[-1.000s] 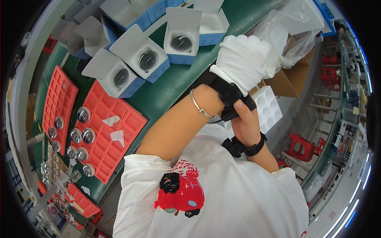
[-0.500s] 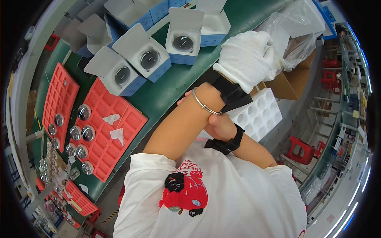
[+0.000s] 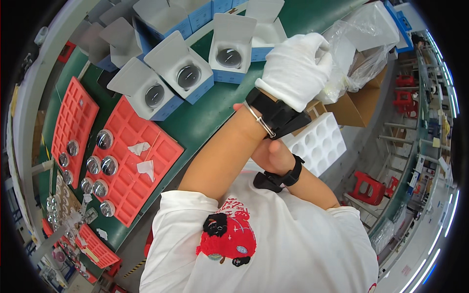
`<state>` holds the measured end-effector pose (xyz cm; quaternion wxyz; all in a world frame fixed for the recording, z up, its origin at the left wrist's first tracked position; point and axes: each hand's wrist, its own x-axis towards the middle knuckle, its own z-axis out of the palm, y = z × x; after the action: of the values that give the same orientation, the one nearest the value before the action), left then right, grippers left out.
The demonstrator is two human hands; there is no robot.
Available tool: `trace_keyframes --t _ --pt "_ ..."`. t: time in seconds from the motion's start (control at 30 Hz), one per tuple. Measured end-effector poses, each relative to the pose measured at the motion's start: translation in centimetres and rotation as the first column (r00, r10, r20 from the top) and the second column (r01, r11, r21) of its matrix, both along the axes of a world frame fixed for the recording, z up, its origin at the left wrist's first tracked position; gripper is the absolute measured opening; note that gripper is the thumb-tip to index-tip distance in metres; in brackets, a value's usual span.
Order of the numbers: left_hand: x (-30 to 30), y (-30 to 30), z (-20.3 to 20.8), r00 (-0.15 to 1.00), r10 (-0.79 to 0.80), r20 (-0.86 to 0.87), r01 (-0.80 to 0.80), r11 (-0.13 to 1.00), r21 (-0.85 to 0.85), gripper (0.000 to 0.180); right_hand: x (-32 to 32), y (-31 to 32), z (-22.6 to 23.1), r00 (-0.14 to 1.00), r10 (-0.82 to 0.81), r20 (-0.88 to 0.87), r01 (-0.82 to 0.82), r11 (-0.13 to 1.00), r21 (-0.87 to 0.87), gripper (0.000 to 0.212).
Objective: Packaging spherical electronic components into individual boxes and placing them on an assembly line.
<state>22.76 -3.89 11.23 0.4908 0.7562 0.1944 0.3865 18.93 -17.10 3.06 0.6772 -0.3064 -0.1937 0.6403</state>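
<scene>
White-gloved left hand [image 3: 295,71], bare right hand [image 3: 273,157] behind left forearm [image 3: 220,151], open boxes [image 3: 199,92] with dark domes [image 3: 189,76], red trays [image 3: 165,147]

The right hand [image 3: 273,156] lies nearer the body than the left hand [image 3: 295,71] and passes beneath the left forearm [image 3: 220,151], its fingertips showing on the far side. Left of the left hand, on the workbench [image 3: 212,115], stand three open boxes [image 3: 229,76], each with a dome [image 3: 229,58] inside; another open box [image 3: 267,34] stands just up-left of it. Farther left and nearer the body lies a tray [image 3: 137,119] — domes and paper scraps [image 3: 146,170] on it — with a second tray [image 3: 73,112] beyond. Right of the left hand sits a carton [image 3: 361,105], plastic wrap [image 3: 361,75] over it; a foam tray [image 3: 317,141] lies between carton and right hand.
</scene>
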Motion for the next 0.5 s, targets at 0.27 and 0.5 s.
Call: trace_keyframes --t 0.27,0.5 --pt "-2.1 2.3 0.3 0.997 0.072 0.025 -0.072 0.997 0.013 0.017 -0.1 1.6 0.1 0.995 0.039 -0.097 -0.036 0.999 0.036 0.07" --pt "-5.1 4.5 0.6 0.969 0.245 -0.005 -0.24 0.953 0.183 0.019 -1.1 3.4 1.9 0.974 0.225 0.003 -0.223 0.968 -0.115 0.061"
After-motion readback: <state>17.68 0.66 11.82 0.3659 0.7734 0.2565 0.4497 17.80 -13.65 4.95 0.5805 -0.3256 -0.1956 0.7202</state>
